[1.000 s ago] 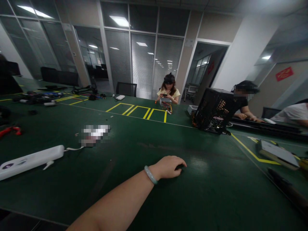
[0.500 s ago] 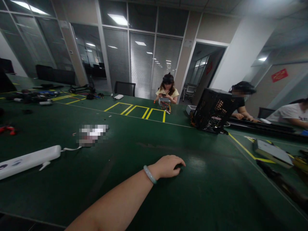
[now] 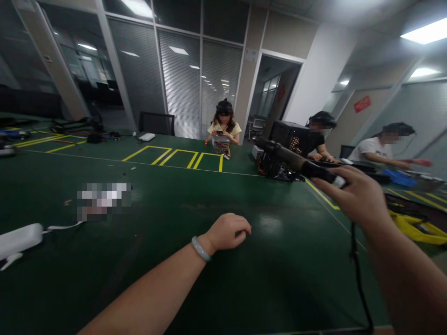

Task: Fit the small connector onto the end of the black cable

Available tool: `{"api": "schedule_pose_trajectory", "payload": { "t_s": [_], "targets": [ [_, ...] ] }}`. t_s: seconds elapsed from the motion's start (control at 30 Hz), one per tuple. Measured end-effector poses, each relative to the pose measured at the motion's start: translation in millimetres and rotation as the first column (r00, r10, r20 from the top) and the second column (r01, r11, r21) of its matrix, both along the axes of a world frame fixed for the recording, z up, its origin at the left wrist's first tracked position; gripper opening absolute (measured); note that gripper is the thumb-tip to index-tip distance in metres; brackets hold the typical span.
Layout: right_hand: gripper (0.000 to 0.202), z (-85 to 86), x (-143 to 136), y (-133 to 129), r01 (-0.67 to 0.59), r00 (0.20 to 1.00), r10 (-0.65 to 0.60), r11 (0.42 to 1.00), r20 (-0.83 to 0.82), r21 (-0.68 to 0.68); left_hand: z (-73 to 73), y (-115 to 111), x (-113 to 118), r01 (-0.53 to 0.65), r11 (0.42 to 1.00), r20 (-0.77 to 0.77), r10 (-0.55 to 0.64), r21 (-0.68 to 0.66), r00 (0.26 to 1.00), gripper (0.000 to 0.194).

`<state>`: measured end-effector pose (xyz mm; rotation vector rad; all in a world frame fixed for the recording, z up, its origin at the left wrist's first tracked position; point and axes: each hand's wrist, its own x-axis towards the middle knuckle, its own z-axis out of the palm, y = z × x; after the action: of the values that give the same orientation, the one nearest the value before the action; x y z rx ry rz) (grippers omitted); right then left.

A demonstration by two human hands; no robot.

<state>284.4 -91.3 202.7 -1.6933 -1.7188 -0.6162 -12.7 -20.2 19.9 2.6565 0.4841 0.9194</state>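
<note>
Dark tool (image 3: 295, 160): long and rod-like, right of centre in the frame, slanting from upper left to lower right, raised above the desk (image 3: 265, 284).
Right hand (image 3: 361, 195): fingers closed round the near end of the tool.
Black cord (image 3: 356, 274): hangs below that hand towards the lower right edge.
Left hand (image 3: 228, 231): just below centre, fingers loosely curled, thumb apart from the forefinger; a pale bangle (image 3: 201, 249) circles the wrist.
Computer case (image 3: 275, 170): black, behind the tool, which hides part of it; the gap between them cannot be judged.
Yellow bag-like item (image 3: 421, 230): right edge, partly behind the right forearm.
Power strip (image 3: 21, 239): white, cut by the left edge; a white strap (image 3: 64, 226) runs to a pixelated item (image 3: 103, 201).
Yellow tape (image 3: 180, 151): outlines on the far half of the desk, above centre.
Grey box (image 3: 219, 142): with coloured wires (image 3: 223, 150), before a person in a yellow top (image 3: 234, 131).
Upper right: a person in black (image 3: 323, 150), a person in white (image 3: 372, 150) and a blue tray (image 3: 400, 177).
</note>
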Motion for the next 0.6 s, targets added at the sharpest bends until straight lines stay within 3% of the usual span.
{"api": "schedule_pose_trajectory", "payload": {
  "t_s": [0.13, 0.23, 0.33, 0.47, 0.6],
  "targets": [
    [0.043, -3.7, -71, 42, -0.289, 0.957, 0.289, 0.957, -0.005, -0.038, -1.8, -1, 0, 0.044, 0.994, 0.031, -0.048, 0.102, 0.998, 0.015],
    [0.042, -22.1, -112, 64, -0.423, 0.905, 0.424, 0.898, -0.024, -0.119, -1.9, -2, -1, 0.058, 0.981, 0.071, -0.072, 0.183, 0.995, 0.015],
    [0.044, -53.0, -141, 79, -0.490, 0.865, 0.502, 0.839, -0.013, -0.237, 0.0, -7, 0, 0.094, 0.952, 0.082, -0.123, 0.290, 0.989, 0.014],
    [0.045, -101.8, -166, 92, -0.531, 0.825, 0.565, 0.775, 0.001, -0.343, 1.3, -18, 6, 0.197, 0.867, 0.027, -0.235, 0.457, 0.972, 0.009],
    [0.045, -144.0, -180, 100, -0.578, 0.790, 0.611, 0.710, -0.056, -0.403, -0.3, -20, 11, 0.240, 0.846, 0.040, -0.294, 0.476, 0.955, 0.007]
  ]
}}
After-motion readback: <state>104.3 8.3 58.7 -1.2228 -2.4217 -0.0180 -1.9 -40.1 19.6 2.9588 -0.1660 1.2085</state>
